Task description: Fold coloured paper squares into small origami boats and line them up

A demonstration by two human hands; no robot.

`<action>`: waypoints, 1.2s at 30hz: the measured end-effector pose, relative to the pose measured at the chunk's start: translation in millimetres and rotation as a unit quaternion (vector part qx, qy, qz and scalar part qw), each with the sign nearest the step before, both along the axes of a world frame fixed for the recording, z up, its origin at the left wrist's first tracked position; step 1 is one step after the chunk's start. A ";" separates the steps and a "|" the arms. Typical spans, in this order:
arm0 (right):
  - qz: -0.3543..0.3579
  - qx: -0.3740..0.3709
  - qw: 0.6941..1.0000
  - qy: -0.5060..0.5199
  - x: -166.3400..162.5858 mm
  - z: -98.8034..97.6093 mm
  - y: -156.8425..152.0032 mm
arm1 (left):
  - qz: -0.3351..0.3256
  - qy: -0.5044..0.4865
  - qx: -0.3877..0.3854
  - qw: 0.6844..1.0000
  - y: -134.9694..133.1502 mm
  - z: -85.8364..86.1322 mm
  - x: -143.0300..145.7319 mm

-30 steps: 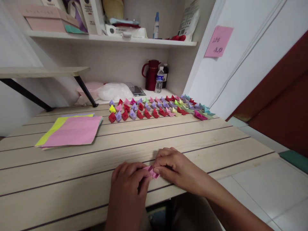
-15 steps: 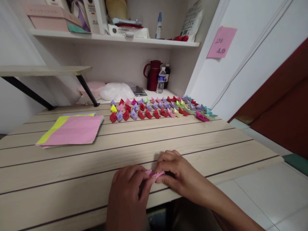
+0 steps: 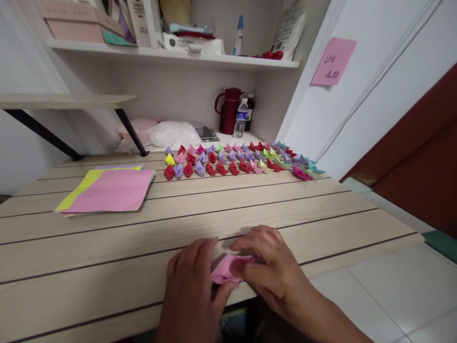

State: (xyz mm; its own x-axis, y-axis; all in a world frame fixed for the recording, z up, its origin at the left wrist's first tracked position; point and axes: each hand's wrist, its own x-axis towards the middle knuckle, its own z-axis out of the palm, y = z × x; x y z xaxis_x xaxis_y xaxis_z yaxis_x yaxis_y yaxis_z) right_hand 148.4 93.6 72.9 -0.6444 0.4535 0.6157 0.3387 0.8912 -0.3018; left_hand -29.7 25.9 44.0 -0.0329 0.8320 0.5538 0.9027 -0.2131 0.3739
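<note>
A small pink folded paper (image 3: pixel 225 269) sits between my two hands near the table's front edge, partly opened out into a pointed shape. My right hand (image 3: pixel 269 264) grips its right side, with the thumb pressed on the near face. On the other side, my left hand (image 3: pixel 194 278) holds its left end between thumb and fingers. The lower part of the paper is partly covered by my thumbs. Farther back stand several rows of little folded paper boats (image 3: pixel 222 167) in red, purple, pink, yellow and green.
A stack of square paper sheets (image 3: pixel 110 190), pink on top, lies on the wooden slatted table (image 3: pixel 117 252) at left. Behind the boats are a dark red jug (image 3: pixel 228 112), a water bottle (image 3: pixel 240 119) and a white plastic bag (image 3: pixel 174 135). A raised shelf (image 3: pixel 67 101) stands back left.
The pink paper was flat and narrow, pinched in both hands; now it is wider and more of it shows. My hands have moved slightly apart, with the left fingers straighter.
</note>
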 end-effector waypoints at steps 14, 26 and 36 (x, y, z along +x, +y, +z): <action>0.015 -0.102 0.994 -0.037 0.2 4.6 -0.5 | -0.064 0.030 -0.003 0.998 6.3 12.6 -6.3; -0.014 -0.134 0.991 0.014 2.1 -2.6 1.8 | -0.059 0.052 0.062 0.995 8.8 15.9 -3.0; -0.022 -0.259 0.963 0.072 1.8 1.9 7.4 | -0.067 0.078 0.028 0.994 8.9 9.2 -10.0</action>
